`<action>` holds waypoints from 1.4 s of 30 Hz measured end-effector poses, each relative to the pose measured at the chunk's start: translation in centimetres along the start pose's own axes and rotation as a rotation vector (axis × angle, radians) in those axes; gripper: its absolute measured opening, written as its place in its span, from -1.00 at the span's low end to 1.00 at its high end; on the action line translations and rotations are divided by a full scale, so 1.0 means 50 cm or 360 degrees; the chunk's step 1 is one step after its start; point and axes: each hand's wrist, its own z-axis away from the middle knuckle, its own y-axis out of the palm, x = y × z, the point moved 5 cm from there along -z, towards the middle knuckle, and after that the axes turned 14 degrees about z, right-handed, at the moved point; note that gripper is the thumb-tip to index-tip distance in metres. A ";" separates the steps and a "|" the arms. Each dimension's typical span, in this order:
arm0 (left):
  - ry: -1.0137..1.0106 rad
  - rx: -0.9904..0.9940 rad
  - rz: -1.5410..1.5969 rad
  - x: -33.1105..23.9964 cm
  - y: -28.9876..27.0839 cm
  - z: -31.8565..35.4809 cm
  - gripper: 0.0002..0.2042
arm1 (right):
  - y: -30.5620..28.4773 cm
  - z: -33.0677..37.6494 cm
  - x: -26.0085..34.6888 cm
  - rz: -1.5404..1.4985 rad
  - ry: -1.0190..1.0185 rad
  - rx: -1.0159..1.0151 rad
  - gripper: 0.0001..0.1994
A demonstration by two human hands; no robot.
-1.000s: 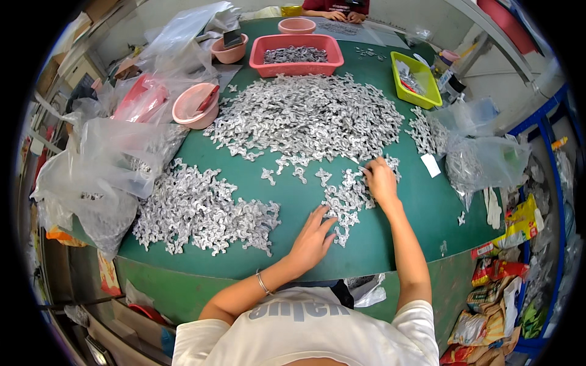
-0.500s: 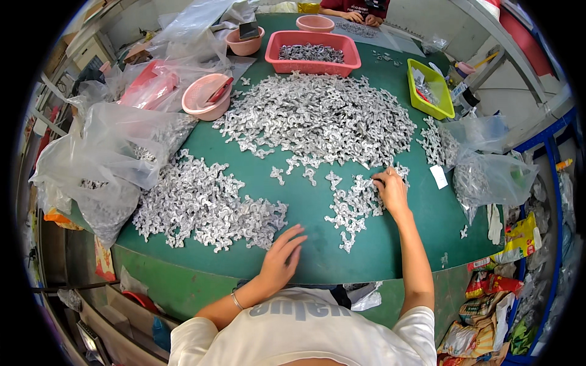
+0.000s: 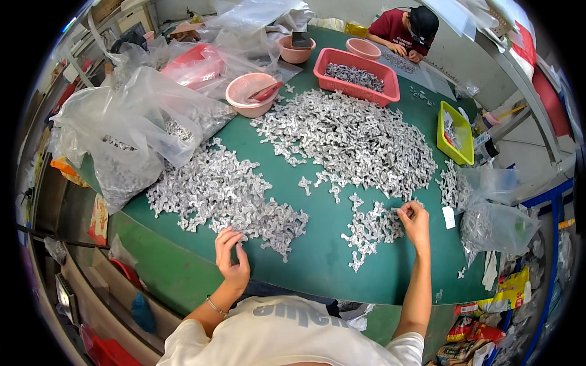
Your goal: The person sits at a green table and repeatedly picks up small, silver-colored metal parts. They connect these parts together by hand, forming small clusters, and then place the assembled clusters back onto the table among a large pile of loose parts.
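Small grey, three-armed metal parts lie on the green table in a large heap (image 3: 360,140), a left heap (image 3: 210,189) and a small cluster (image 3: 372,229). My left hand (image 3: 232,259) is at the near edge of the left heap, its fingers loosely bent and apart, with nothing seen in them. Beside the right edge of the small cluster, my right hand (image 3: 416,226) has thumb and fingers drawn together in a pinch. Whatever they hold is too small to make out.
Beyond the large heap stands a pink tray (image 3: 390,91) of parts. A pink bowl (image 3: 250,100) holds a red-handled tool. Clear bags (image 3: 134,128) crowd the left; a lime basket (image 3: 456,146) and more bags (image 3: 497,226) stand right. A co-worker (image 3: 397,30) sits at the far end.
The view has turned and shifted. My left hand has moved left to the left heap's near edge. My right hand remains by the small cluster, now at its right edge.
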 end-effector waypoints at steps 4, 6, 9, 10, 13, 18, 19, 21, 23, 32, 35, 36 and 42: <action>-0.0140 -0.0045 -0.0047 0.027 -0.009 0.021 -0.74 | 0.016 -0.002 0.042 -0.0685 0.0239 0.0745 -0.92; -0.0153 -0.0058 -0.0091 0.036 -0.008 0.027 -0.74 | 0.034 -0.026 0.071 -0.0847 0.0255 0.1078 -0.91; -0.0179 -0.0020 -0.0118 0.032 -0.004 0.021 -0.74 | 0.038 -0.140 0.122 -0.1163 0.0266 0.1029 -0.88; -0.0175 0.0025 -0.0118 0.035 0.006 0.017 -0.74 | 0.037 -0.203 0.118 -0.1251 0.0262 0.0853 -0.85; -0.0153 -0.0020 -0.0196 0.037 0.002 0.021 -0.74 | 0.010 -0.430 0.181 -0.1634 -0.0050 0.0472 -0.74; -0.0153 -0.0021 -0.0175 0.045 0.013 0.016 -0.73 | 0.029 -0.612 0.126 -0.1853 -0.0006 -0.0085 -0.37; -0.0163 -0.0020 -0.0209 0.044 0.008 0.016 -0.73 | 0.047 -0.600 0.139 -0.1744 0.0005 -0.0188 -0.49; -0.0152 -0.0018 -0.0240 0.043 0.004 0.016 -0.75 | 0.075 -0.561 0.167 -0.1420 -0.0061 0.0063 -0.59; -0.0180 0.0007 -0.0243 0.042 0.005 0.017 -0.76 | 0.091 -0.483 0.177 -0.1165 -0.0138 0.0134 -0.76; -0.0152 0.0039 -0.0227 0.047 0.015 0.024 -0.74 | 0.087 -0.044 0.127 0.0774 -0.0552 -0.0259 -0.85; -0.0144 0.0075 -0.0235 0.053 0.020 0.028 -0.75 | 0.082 -0.036 0.083 0.1118 -0.0401 -0.0362 -0.80; -0.0149 0.0073 -0.0239 0.052 0.019 0.028 -0.75 | 0.085 -0.042 0.081 0.1103 -0.0447 -0.0390 -0.78; -0.0165 0.0056 -0.0251 0.039 0.022 0.023 -0.75 | 0.066 -0.097 0.088 0.0918 -0.0566 -0.0609 -0.57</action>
